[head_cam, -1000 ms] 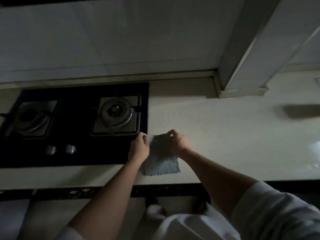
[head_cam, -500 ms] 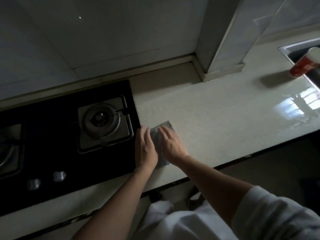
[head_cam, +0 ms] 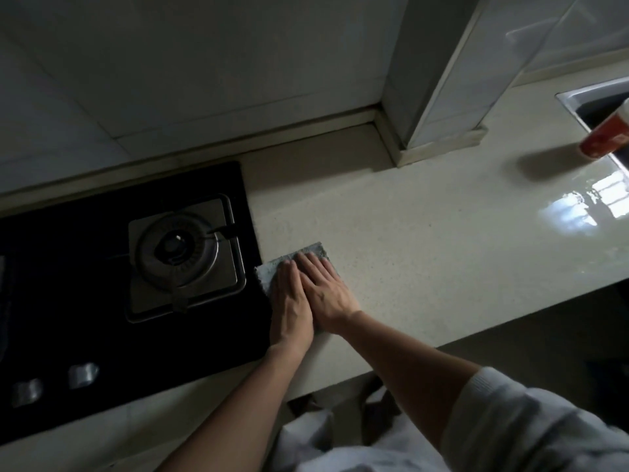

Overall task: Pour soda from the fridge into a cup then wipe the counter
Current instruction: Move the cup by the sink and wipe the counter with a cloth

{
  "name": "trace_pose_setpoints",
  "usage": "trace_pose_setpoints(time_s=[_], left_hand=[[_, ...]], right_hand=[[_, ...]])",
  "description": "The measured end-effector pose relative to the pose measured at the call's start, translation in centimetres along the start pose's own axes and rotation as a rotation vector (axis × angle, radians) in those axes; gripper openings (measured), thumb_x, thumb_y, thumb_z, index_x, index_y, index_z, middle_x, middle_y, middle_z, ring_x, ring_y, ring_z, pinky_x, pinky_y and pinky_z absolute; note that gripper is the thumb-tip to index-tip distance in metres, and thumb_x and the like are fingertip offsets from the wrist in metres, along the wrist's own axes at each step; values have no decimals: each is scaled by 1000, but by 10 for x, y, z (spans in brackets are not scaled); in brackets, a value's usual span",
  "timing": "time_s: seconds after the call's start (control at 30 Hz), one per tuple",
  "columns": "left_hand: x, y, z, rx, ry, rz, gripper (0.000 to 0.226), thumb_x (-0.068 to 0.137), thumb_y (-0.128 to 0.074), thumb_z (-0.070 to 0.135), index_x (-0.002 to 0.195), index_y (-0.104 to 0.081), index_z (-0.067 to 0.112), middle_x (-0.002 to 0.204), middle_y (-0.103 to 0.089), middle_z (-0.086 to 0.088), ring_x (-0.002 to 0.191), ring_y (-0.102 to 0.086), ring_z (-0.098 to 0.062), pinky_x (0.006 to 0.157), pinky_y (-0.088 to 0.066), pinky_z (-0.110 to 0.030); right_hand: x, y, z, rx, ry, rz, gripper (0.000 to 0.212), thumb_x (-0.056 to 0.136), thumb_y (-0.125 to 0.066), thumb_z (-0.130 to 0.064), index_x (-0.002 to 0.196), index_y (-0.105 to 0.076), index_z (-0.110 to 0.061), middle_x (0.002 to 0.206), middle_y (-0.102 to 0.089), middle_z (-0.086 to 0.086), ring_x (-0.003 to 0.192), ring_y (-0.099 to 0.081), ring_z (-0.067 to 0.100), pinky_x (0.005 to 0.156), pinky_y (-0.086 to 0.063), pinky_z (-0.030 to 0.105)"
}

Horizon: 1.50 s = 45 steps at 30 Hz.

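Note:
A grey-blue cloth (head_cam: 308, 254) lies flat on the pale counter (head_cam: 425, 240), right beside the black hob. My left hand (head_cam: 292, 301) and my right hand (head_cam: 325, 289) both press down on it, palms flat and side by side, covering most of it. Only its far edge and left corner show. A red and white cup (head_cam: 607, 137) stands at the far right of the counter, next to the sink, partly cut off by the frame edge.
A black gas hob (head_cam: 102, 284) with a steel burner (head_cam: 180, 250) and two knobs fills the left. A steel sink (head_cam: 592, 97) sits at the far right. A white pillar (head_cam: 439, 97) juts onto the counter at the back.
My hands went from holding the cloth's top corners to lying flat on it. The view has swung right, bringing the cup and the sink into sight.

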<state>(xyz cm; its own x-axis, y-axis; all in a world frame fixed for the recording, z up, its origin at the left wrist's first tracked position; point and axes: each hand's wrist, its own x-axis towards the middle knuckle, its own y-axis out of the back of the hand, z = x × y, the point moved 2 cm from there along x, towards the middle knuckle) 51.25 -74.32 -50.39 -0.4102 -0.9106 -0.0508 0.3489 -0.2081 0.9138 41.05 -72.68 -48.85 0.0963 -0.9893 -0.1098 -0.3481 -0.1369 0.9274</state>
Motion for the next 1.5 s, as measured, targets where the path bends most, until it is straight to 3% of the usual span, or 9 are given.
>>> trace_pose_setpoints(time_s=[0.1,0.3,0.67,0.87,0.93,1.07,1.23,1.33,1.5], left_hand=[[5,-7,8,-15,-17,47,57,87,-30,7,143,-28,-4,145,-44,-25,134,-44,-35,111,-37,-48],[23,-22,32,39,10,46,59,88,-32,12,146,-25,4,149,-40,-19,137,-42,-31,115,-17,-40],[43,-56,148,12,-16,19,53,88,-34,14,140,-34,4,141,-51,-18,129,-51,-30,106,-40,-46],[47,-72,155,-71,14,32,50,89,-36,10,139,-34,1,137,-54,-22,124,-56,-32,110,-33,-41],[42,-72,143,-83,20,45,55,92,-42,3,146,-29,0,147,-42,-23,134,-44,-32,115,-30,-41],[32,-69,126,-86,94,10,69,98,-48,5,154,-8,7,161,-10,-11,149,-11,-23,116,2,-23],[48,-63,115,-23,105,39,65,99,-45,4,152,-8,2,160,-14,-18,149,-11,-29,119,-1,-30],[60,-65,120,-66,-2,66,66,98,-46,1,152,-8,1,160,-10,-16,147,-3,-20,117,4,-29],[85,-69,139,-198,-53,83,51,97,-32,5,147,-28,-5,153,-32,-18,138,-37,-28,120,-10,-27]], right_hand=[[-2,-7,11,-16,4,-5,63,100,-32,-31,157,-10,-17,164,-5,5,151,5,23,122,3,37],[-5,2,43,-51,-21,2,66,101,-32,-32,156,-2,-16,164,2,6,149,12,24,121,9,38],[-45,40,148,-70,-69,12,64,98,-42,-28,156,-19,-11,162,-16,11,150,-4,28,122,-9,45],[-52,51,156,-100,-91,-52,64,103,-29,-32,157,-1,-17,164,4,7,151,9,26,123,6,40],[-50,52,146,-87,-75,-52,63,103,-28,-31,157,0,-17,164,6,6,151,10,25,122,8,38],[-44,42,130,-71,-81,-96,67,101,-32,-31,157,2,-18,164,8,7,150,13,26,123,4,43],[-23,44,126,-99,-10,-130,71,100,-36,-34,157,4,-19,164,9,2,150,14,22,122,9,38],[-18,45,130,-122,-61,-123,66,102,-29,-33,156,5,-16,164,8,0,150,14,18,121,10,36],[-17,50,154,-141,-164,-89,64,102,-26,-34,157,3,-17,164,5,-3,150,12,14,123,5,35]])
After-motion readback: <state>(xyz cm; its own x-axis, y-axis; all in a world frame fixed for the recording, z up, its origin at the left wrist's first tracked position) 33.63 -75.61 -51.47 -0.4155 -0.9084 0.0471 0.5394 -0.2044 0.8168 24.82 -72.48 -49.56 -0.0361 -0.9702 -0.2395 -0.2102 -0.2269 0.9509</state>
